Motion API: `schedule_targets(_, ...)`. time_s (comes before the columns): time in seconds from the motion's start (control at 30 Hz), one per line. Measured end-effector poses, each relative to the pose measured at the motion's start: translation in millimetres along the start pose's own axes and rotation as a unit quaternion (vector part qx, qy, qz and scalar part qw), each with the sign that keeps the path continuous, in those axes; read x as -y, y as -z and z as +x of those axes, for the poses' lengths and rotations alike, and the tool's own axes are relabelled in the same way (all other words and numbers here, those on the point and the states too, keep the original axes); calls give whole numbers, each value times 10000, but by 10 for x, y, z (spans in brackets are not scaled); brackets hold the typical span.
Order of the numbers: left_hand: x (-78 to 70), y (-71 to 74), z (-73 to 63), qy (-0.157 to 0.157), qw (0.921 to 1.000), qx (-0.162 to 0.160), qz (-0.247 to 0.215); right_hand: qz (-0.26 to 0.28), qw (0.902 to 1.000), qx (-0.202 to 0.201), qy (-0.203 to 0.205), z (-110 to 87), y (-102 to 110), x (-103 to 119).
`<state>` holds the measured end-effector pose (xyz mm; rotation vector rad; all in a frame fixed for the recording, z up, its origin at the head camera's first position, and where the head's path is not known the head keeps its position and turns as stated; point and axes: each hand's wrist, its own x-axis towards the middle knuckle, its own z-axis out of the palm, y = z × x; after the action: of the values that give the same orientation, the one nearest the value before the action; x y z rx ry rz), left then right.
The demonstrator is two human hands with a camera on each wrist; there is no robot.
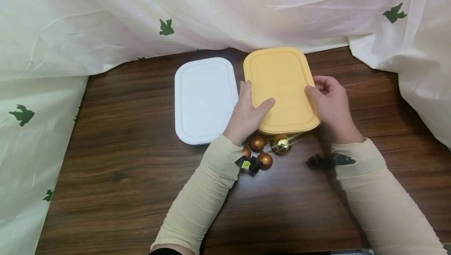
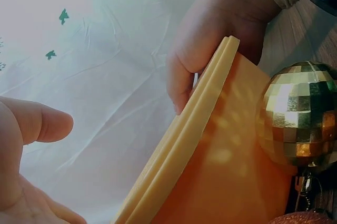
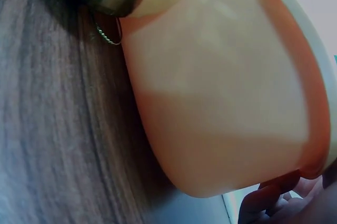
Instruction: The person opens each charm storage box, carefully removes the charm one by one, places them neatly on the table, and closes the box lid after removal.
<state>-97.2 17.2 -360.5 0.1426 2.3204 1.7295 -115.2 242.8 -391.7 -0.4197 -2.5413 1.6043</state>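
A yellow lidded box [image 1: 282,87] stands at the back of the table, its body showing orange in the right wrist view. My right hand [image 1: 332,100] grips its right side, thumb on the lid's edge and fingers curled below the rim. By the box's left side is my left hand [image 1: 248,112], its fingers extended; in the left wrist view its thumb [image 2: 50,124] is apart from the lid. Several bronze baubles [image 1: 258,143] and a faceted gold ball [image 1: 281,144] lie against the front of the box. The left wrist partly hides the baubles.
A white lidded box [image 1: 206,100] stands left of the yellow one. Dark wood-grain table [image 1: 130,161] lies beneath everything. White cloth with green bird shapes [image 1: 116,20] hangs along the back and sides.
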Motion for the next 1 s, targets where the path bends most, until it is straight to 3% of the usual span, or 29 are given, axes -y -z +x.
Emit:
schedule_targets(0.4,20,9,-15,215,9993,301,108,-143,9994,302,108,9,11,7)
schedule_targets(0.67,8,1,-32,-81,9997,15,-225,-143,9993,346,-44,20,49,-1)
schedule_targets(0.83,-23,23,-44,-419,9981,-157,-432,-54,9999,-43,76,6,82,26)
schedule_targets(1.0,-58,48,-58,-506,9976,-368,-291,74,9994,-232,238,-26,114,82)
